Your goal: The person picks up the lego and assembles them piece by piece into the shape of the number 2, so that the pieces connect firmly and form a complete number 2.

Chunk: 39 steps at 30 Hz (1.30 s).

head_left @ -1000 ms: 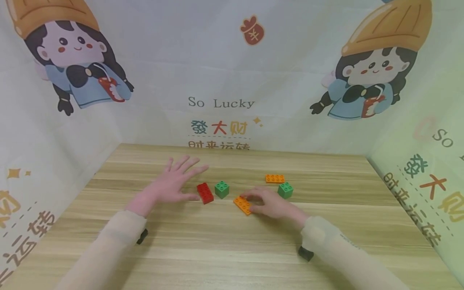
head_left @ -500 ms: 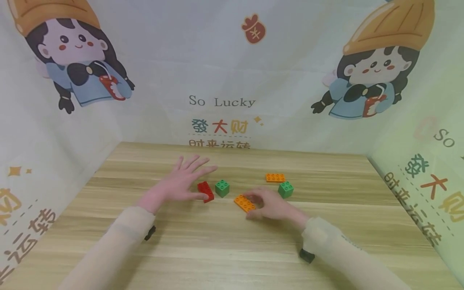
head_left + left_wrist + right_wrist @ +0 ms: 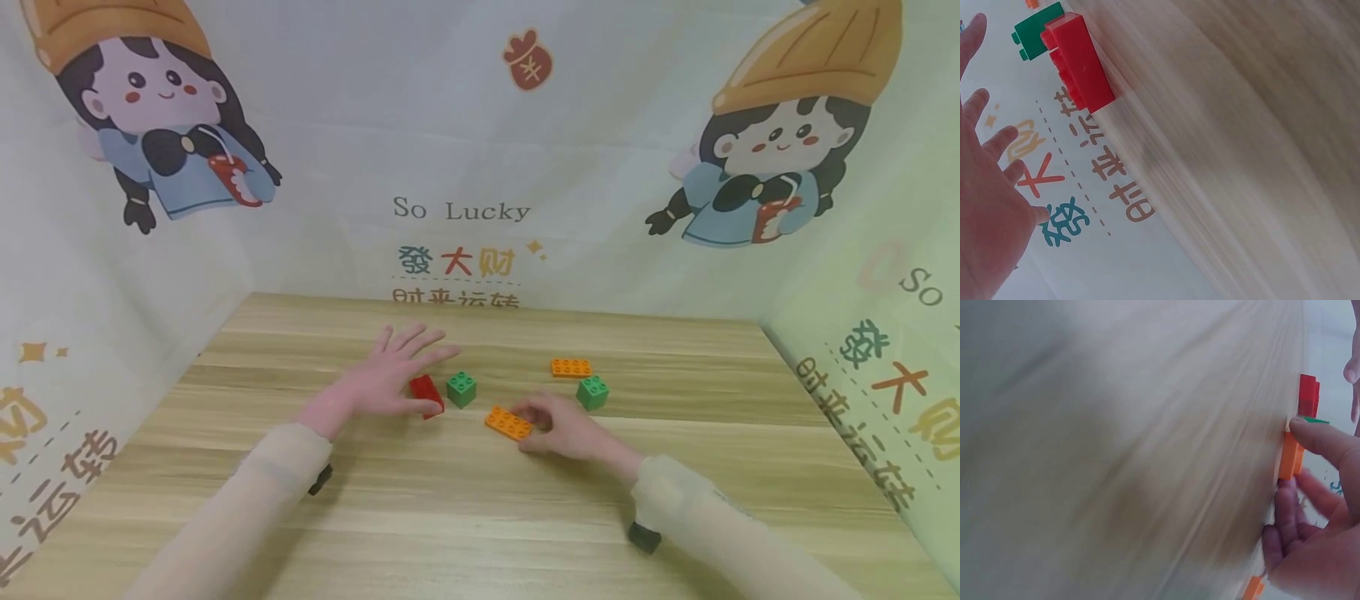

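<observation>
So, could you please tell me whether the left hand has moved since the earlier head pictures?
Yes, the left hand has moved to the right, judged against the printed "So Lucky" lettering in the head view.

Light wood-grain surface, white printed cloth behind & both sides. Cartoon girl upper L, another cartoon girl upper R, both w/ orange hat, blue top, red cup. Btwn them red pouch; below, "So Lucky" text, multicolor Chinese chars, dashed line, brown chars partly cut off by surface edge. Similar print R side; gold sparkle far L.
</observation>
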### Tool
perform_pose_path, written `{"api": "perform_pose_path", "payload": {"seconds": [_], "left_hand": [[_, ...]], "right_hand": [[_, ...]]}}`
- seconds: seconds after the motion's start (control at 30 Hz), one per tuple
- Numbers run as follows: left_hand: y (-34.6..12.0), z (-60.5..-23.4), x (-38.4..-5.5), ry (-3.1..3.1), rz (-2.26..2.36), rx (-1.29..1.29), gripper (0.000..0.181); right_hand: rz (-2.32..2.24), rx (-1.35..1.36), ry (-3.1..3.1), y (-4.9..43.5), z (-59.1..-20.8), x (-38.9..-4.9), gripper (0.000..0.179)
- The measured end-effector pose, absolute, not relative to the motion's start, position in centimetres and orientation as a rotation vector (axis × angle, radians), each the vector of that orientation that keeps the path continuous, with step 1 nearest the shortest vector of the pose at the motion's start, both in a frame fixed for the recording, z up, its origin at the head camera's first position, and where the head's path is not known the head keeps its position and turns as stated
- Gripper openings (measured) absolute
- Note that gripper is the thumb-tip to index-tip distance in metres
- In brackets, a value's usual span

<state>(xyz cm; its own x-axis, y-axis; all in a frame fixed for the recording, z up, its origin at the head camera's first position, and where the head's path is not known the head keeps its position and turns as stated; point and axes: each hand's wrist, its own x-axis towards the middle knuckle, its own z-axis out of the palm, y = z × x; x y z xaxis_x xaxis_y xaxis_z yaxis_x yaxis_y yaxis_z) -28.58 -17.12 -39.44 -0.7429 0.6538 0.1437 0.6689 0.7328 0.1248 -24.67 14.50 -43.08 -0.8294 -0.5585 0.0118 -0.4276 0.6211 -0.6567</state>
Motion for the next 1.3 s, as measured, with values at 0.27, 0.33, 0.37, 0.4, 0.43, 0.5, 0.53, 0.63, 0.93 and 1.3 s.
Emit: {"api": "perform_pose_path", "payload": {"seconds": [0.27, 0.33, 0.37, 0.4, 0.43, 0.5, 0.53, 0.63, 0.93, 1.3], "left_hand": [[-16.9, -39.6, -28.8, -2.883, -0.338, -1.082, 0.084], [-16.9, -39.8, -28.9, -2.894, -0.366, -1.08, 0.084], [-16.9, -39.9, -28.9, -2.898, -0.382, -1.08, 0.084], [-16.9, -39.9, -29.0, -2.902, -0.397, -1.079, 0.084], [-16.8, -40.0, -29.0, -2.908, -0.401, -1.076, 0.084], [-16.7, -40.1, -29.1, -2.915, -0.409, -1.074, 0.083], [-16.6, -40.1, -29.1, -2.917, -0.419, -1.074, 0.083], [-16.3, -40.1, -29.2, -2.907, -0.43, -1.091, 0.082], [-15.5, -40.0, -29.2, -2.915, -0.546, -1.135, 0.076], [-15.1, -40.4, -29.4, -2.913, -0.542, -1.141, 0.071]], "right_hand": [[-1.053, -0.856, 2.529, 16.0, -43.2, -25.0, 0.046], [-1.059, -0.867, 2.506, 16.2, -43.2, -25.1, 0.046], [-1.063, -0.869, 2.498, 16.3, -43.2, -25.1, 0.046], [-1.063, -0.872, 2.491, 16.4, -43.2, -25.1, 0.046], [-1.065, -0.867, 2.485, 16.5, -43.2, -25.1, 0.046], [-1.065, -0.857, 2.474, 16.7, -43.3, -25.2, 0.046], [-1.067, -0.85, 2.467, 16.9, -43.4, -25.2, 0.046], [-1.068, -0.81, 2.441, 17.1, -43.4, -25.4, 0.046], [-1.074, -0.79, 2.389, 17.4, -43.3, -25.7, 0.046], [-1.067, -0.749, 2.354, 17.2, -43.2, -25.9, 0.043]]}}
